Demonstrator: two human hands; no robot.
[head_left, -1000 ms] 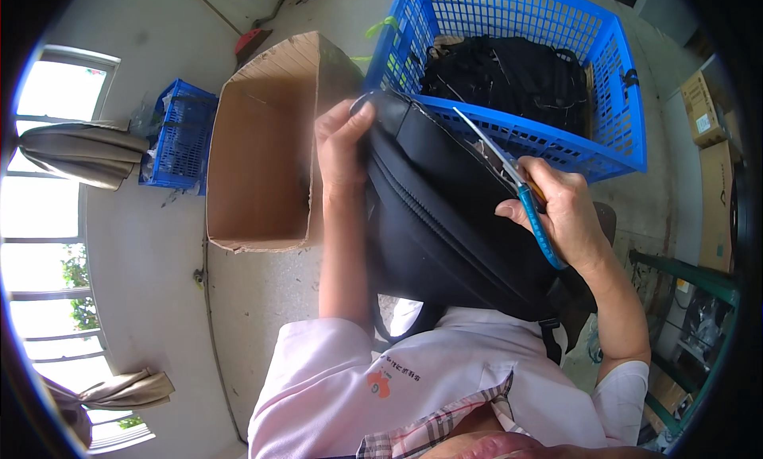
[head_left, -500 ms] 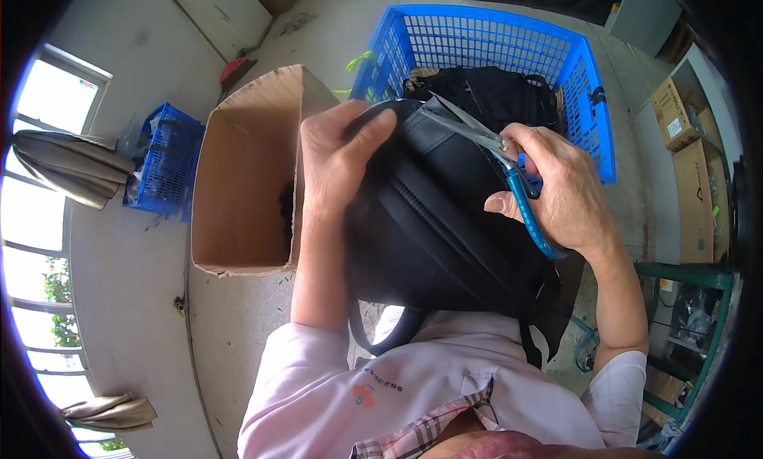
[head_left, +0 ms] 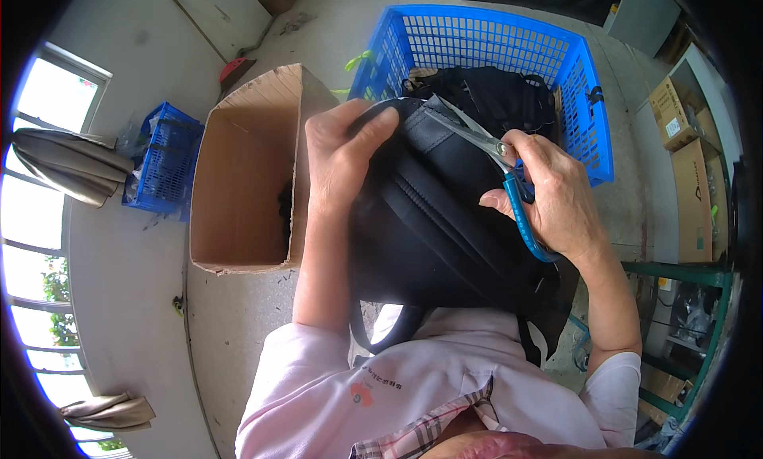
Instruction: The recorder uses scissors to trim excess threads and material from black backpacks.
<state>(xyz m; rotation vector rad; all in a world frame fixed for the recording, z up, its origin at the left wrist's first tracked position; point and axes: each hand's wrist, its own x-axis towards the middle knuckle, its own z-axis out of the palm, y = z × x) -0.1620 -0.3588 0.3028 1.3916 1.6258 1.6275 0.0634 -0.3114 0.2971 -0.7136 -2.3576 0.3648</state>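
Observation:
A black backpack (head_left: 413, 244) with padded straps lies against my front, its near strap loop hanging over my shirt. My left hand (head_left: 346, 145) grips the far edge of it, thumb on top and the other fingers hidden behind. In my right hand (head_left: 560, 193) are scissors (head_left: 520, 213) with blue handles. Their metal blades are parted and point to the upper left, at a flat black patch on the backpack's far edge. Whether a thread lies between the blades is too small to tell.
Beyond the backpack stands a blue plastic crate (head_left: 485, 22) with more black bags (head_left: 493, 93) inside. An open cardboard box (head_left: 246, 165) is at my left, near a smaller blue basket (head_left: 163, 157). Shelves with cartons (head_left: 691, 197) and a green metal frame (head_left: 687, 276) line the right.
The right hand and scissors have shifted slightly left and down, the blades staying at the backpack's far edge. My left hand keeps its hold, moving only a little right.

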